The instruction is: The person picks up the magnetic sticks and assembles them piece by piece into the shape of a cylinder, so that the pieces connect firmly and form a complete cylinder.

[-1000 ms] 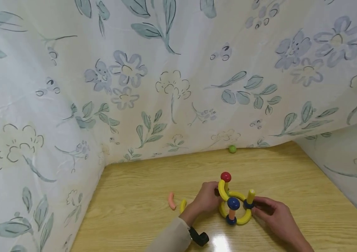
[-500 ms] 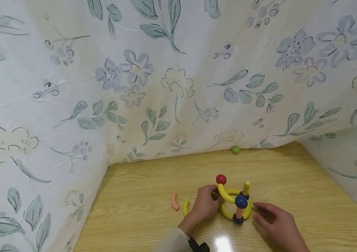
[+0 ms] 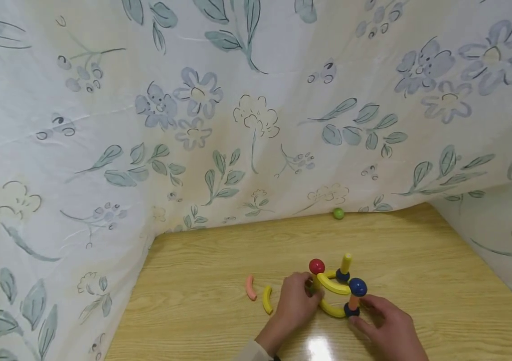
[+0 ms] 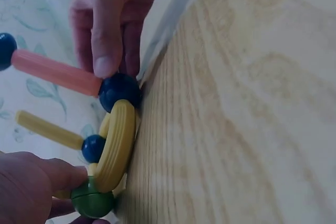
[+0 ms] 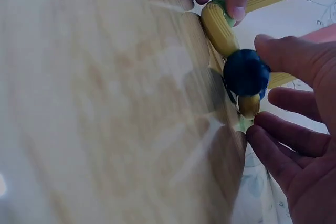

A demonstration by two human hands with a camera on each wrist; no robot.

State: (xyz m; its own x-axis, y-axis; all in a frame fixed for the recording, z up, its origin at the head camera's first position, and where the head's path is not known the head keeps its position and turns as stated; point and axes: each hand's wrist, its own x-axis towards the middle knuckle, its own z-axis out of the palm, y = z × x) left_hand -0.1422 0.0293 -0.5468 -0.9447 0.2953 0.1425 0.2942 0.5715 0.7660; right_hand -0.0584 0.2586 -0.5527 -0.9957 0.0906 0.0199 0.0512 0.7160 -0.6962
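A ball-and-stick building toy stands on the table, its base a ring of curved yellow sticks (image 3: 331, 309). My left hand (image 3: 295, 301) pinches the green ball (image 4: 92, 198) at the ring's left side. On the right, my right hand (image 3: 391, 326) has thumb and fingers about the lower dark blue ball (image 4: 119, 92). From that ball rises a pink stick (image 3: 354, 302) topped by a blue ball (image 3: 358, 287). A curved yellow stick (image 3: 334, 287) links it to the red ball (image 3: 316, 266). At the back an upright yellow stick (image 3: 346, 261) stands on another blue ball (image 3: 342, 275).
Left of my left hand lie a loose pink curved stick (image 3: 250, 288) and a loose yellow curved stick (image 3: 267, 300). A green ball (image 3: 338, 213) sits at the table's back edge, against the flowered cloth (image 3: 256, 150) that hangs behind and along the sides.
The toy has turned counterclockwise seen from above: its pink-stick corner came right, its upright yellow stick went back and left. My right hand left one blue ball and now holds another.
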